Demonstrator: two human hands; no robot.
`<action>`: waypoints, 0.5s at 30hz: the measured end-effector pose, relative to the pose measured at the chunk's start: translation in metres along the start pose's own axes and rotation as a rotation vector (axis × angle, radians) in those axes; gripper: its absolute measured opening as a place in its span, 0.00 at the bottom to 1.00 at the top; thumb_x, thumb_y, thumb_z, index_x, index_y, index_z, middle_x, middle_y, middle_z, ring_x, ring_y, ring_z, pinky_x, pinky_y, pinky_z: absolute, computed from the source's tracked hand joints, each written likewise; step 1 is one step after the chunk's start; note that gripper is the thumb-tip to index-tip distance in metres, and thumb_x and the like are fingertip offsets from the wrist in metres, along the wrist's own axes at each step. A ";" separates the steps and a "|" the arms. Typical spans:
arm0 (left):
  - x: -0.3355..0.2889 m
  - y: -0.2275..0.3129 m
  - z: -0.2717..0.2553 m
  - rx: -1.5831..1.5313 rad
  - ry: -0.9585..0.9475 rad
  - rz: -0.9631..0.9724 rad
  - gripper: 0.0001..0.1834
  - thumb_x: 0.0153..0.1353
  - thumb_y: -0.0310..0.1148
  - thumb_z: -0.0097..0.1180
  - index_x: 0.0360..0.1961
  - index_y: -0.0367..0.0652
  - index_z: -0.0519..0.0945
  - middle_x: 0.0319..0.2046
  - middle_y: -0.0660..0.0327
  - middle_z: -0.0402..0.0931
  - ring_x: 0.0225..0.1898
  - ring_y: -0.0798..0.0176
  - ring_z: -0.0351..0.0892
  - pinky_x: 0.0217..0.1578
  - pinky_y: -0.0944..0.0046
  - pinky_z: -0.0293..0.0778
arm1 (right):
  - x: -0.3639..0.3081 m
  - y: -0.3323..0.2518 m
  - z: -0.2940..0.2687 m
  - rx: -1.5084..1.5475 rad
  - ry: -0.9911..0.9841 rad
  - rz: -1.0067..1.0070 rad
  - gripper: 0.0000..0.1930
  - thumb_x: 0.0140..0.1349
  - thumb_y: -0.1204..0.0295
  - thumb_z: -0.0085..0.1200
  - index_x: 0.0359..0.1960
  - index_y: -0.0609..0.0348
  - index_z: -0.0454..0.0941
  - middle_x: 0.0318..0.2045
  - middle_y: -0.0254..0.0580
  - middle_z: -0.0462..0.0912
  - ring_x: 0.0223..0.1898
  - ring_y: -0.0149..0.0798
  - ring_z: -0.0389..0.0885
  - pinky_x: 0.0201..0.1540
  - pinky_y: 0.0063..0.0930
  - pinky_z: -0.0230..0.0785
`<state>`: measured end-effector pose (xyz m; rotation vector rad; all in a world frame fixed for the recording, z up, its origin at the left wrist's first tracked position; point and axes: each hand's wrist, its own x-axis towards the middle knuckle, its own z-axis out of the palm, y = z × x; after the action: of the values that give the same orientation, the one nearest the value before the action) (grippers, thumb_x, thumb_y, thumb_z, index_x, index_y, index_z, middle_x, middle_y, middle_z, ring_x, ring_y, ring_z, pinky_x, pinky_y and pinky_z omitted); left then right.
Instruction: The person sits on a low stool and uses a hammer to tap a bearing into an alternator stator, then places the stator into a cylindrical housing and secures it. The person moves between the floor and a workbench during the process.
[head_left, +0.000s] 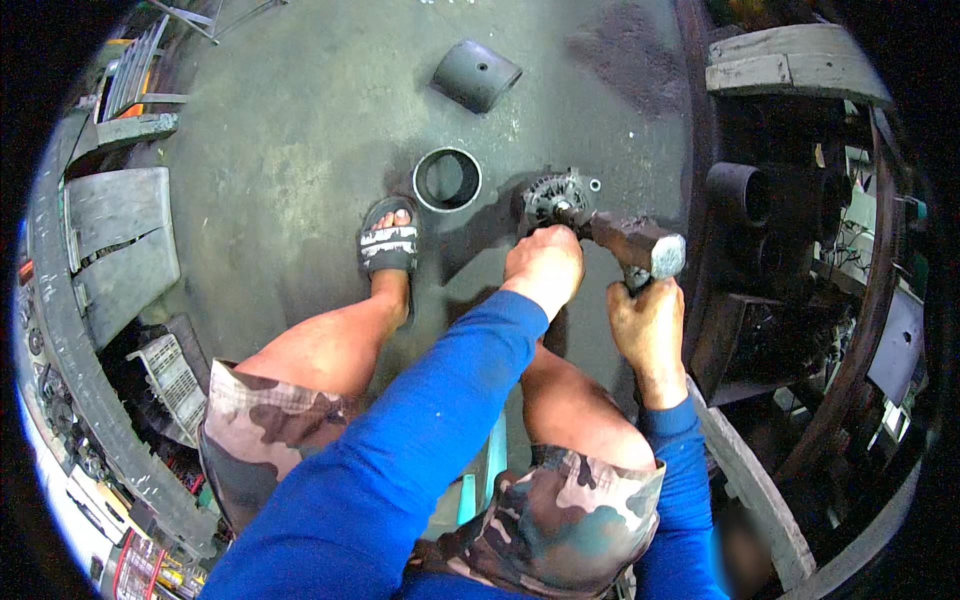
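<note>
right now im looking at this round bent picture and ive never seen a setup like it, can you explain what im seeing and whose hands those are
There is no machine here: the hands belong to the person wearing the camera. It sits on their head and looks down, and its wide lens bends straight edges near the rim.

The blue sleeves are the person's own arms. Their right hand grips a hammer by its handle, just below the head. Their left hand is curled beside a slotted round metal part; whether it grips something is hidden from this angle.

On the floor, a short pipe stands on end, and farther off a curved metal piece with a small hole lies on its side.
</note>
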<state>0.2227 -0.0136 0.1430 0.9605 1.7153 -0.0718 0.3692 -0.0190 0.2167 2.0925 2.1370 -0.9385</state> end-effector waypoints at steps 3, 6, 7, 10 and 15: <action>-0.005 0.002 -0.004 0.019 -0.008 0.013 0.18 0.68 0.40 0.57 0.50 0.40 0.87 0.53 0.42 0.83 0.57 0.41 0.83 0.57 0.48 0.79 | -0.001 0.000 -0.004 0.058 0.020 0.009 0.10 0.54 0.72 0.59 0.34 0.69 0.81 0.27 0.67 0.83 0.35 0.68 0.85 0.41 0.56 0.77; -0.006 0.002 -0.006 0.021 0.002 -0.003 0.16 0.68 0.33 0.53 0.51 0.42 0.87 0.55 0.45 0.83 0.59 0.45 0.83 0.59 0.51 0.79 | -0.002 -0.005 -0.010 0.136 0.058 -0.001 0.11 0.54 0.72 0.59 0.35 0.69 0.80 0.26 0.66 0.83 0.34 0.67 0.85 0.40 0.54 0.77; -0.004 0.001 -0.007 0.018 0.011 -0.013 0.16 0.67 0.34 0.54 0.51 0.42 0.87 0.55 0.45 0.83 0.59 0.45 0.83 0.59 0.51 0.79 | -0.003 -0.005 -0.013 0.147 0.054 0.027 0.12 0.54 0.72 0.59 0.36 0.69 0.80 0.26 0.65 0.83 0.33 0.67 0.85 0.39 0.53 0.77; 0.006 -0.003 -0.006 0.005 0.030 -0.019 0.17 0.67 0.36 0.54 0.51 0.40 0.87 0.55 0.44 0.83 0.59 0.43 0.82 0.60 0.50 0.78 | -0.003 0.003 -0.016 0.184 0.114 0.010 0.10 0.54 0.75 0.57 0.34 0.71 0.79 0.20 0.54 0.78 0.25 0.44 0.75 0.31 0.43 0.71; 0.029 -0.042 0.001 -0.232 0.318 0.149 0.21 0.63 0.43 0.64 0.45 0.34 0.85 0.44 0.38 0.85 0.51 0.37 0.85 0.52 0.45 0.80 | 0.021 0.054 0.001 0.306 0.246 -0.117 0.15 0.54 0.72 0.61 0.40 0.71 0.79 0.31 0.66 0.85 0.36 0.64 0.86 0.40 0.50 0.77</action>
<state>0.1956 -0.0256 0.1014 0.9583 1.8838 0.3883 0.4161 -0.0043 0.1855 2.3524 2.3895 -1.1399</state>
